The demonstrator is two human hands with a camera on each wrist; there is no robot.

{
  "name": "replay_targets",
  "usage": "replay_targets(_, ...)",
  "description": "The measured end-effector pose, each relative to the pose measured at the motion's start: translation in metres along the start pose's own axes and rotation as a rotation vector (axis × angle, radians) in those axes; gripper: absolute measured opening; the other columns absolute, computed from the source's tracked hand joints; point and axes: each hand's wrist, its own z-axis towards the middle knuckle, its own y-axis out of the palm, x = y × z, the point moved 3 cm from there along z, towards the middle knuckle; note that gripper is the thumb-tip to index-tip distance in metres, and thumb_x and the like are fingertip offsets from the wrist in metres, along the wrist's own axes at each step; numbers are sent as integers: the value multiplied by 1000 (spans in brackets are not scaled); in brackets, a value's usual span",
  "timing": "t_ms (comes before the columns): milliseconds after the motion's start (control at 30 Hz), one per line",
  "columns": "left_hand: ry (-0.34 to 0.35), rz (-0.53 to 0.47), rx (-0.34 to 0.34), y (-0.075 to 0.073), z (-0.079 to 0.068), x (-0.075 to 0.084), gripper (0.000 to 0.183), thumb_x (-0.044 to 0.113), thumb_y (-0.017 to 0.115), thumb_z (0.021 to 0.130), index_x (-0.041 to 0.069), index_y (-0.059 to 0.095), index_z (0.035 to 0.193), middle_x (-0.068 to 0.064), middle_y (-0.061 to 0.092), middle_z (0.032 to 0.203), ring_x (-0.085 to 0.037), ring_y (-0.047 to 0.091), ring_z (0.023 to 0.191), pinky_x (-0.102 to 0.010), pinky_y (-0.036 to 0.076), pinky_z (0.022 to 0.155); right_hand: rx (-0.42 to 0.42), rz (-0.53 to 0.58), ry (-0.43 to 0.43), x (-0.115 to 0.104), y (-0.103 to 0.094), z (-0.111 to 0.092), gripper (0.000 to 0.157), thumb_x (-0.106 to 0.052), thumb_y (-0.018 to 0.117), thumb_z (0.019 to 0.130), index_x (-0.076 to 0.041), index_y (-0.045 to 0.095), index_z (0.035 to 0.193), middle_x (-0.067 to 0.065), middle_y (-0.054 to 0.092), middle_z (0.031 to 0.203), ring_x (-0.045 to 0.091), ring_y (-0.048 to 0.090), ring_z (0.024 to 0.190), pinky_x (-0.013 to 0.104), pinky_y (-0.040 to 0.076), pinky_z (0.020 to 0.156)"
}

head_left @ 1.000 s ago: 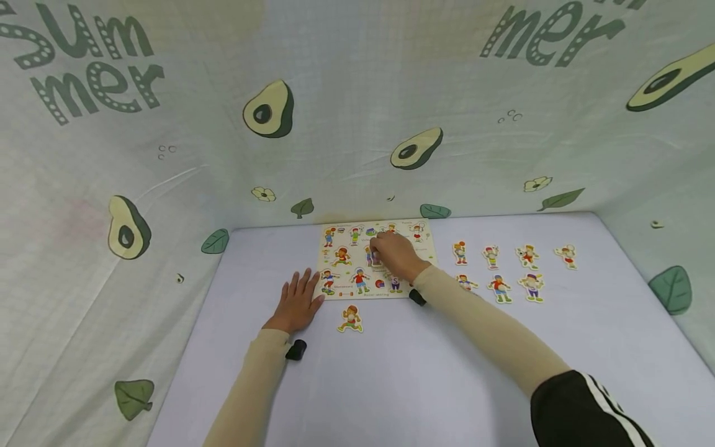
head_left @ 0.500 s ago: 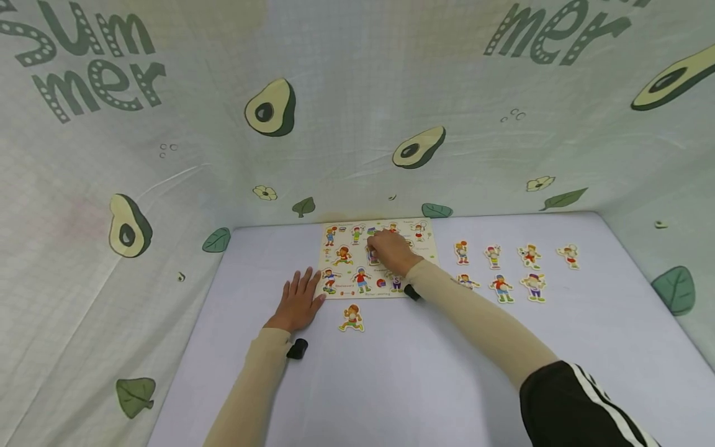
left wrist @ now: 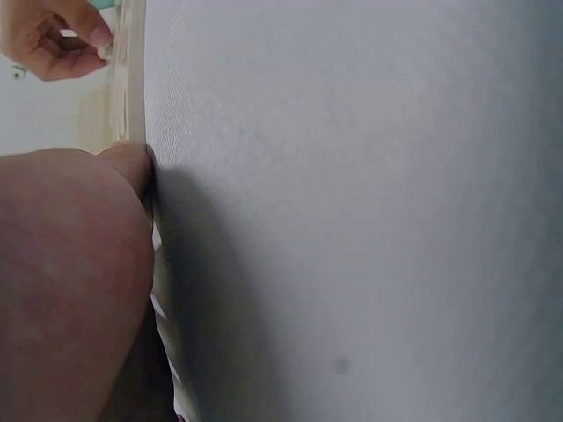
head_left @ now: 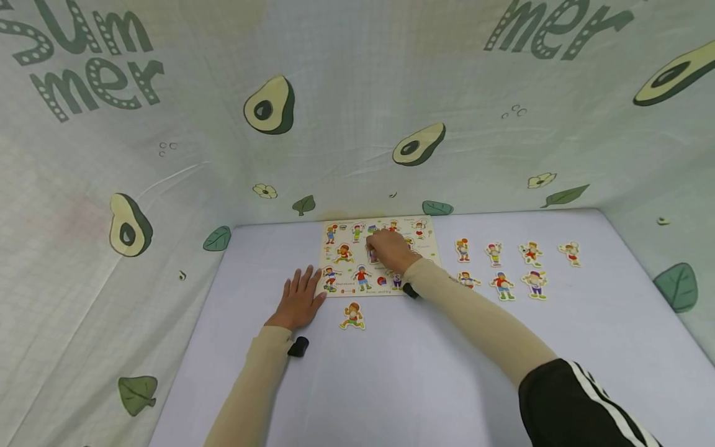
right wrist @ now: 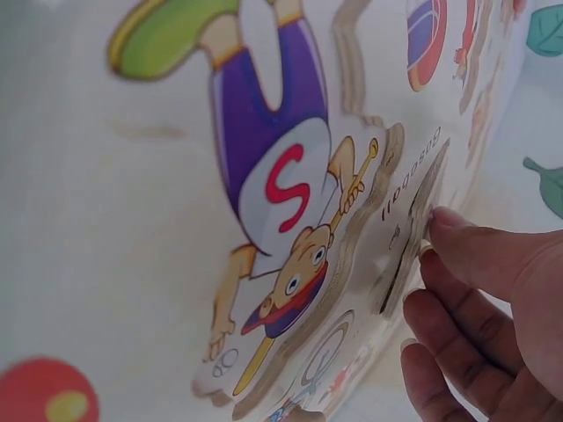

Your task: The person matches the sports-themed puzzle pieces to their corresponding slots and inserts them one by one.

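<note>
Puzzle board (head_left: 360,257), head view: at far edge of table (head_left: 391,372); left hand (head_left: 298,304) spread beside it; right hand (head_left: 389,249) barely shifted over middle, so placement likely unfinished. Left wrist: right hand pinching. Right wrist: piece (right wrist: 410,233) pinched edge-on.

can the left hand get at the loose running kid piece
Probably yes: the left hand seems to hold nothing, and nothing visible stands between it and the running piece off the board.

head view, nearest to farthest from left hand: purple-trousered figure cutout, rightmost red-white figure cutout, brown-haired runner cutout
1. Runner cutout: right of left hand.
2. Purple-trousered cutout: farther right, near row.
3. Red-white cutout: far row, right end.
</note>
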Motion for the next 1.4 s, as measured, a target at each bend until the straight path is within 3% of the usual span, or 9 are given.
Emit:
replay_targets(500, 8, 4, 2, 6, 2, -9, 68, 38, 43, 114, 6, 20, 169, -22, 10, 176, -49, 2, 162, -67, 5, 128, -17, 58, 29, -1, 3, 1, 12, -9, 74, 100, -4, 79, 109, 10, 79, 108, 25, 74, 101, 41, 59, 91)
replay_targets(833, 27, 13, 7, 9, 4, -10, 68, 39, 41, 115, 6, 19, 169, -21, 9, 176, -48, 1, 162, -68, 6, 127, 20, -124, -3, -7, 5, 3, 9, -5, 75, 98, -6, 80, 105, 9, 77, 105, 28, 71, 97, 39, 60, 84)
replay_targets(1133, 10, 19, -7, 3, 2, -5, 68, 39, 41, 115, 6, 17, 170, -21, 8, 177, -48, 0, 162, -67, 5, 128, 16, -75, 23, -5, 4, -5, 14, -20, 82, 93, -9, 82, 102, 6, 80, 105, 25, 71, 94, 40, 59, 87)
replay_targets(1400, 9, 19, -26, 3, 2, -4, 68, 38, 40, 115, 5, 16, 170, -21, 6, 177, -48, -2, 162, -67, 3, 128, 40, -21, 20, -2, 6, -11, 12, -19, 82, 95, -9, 81, 103, 8, 79, 104, 27, 67, 91, 41, 59, 78)
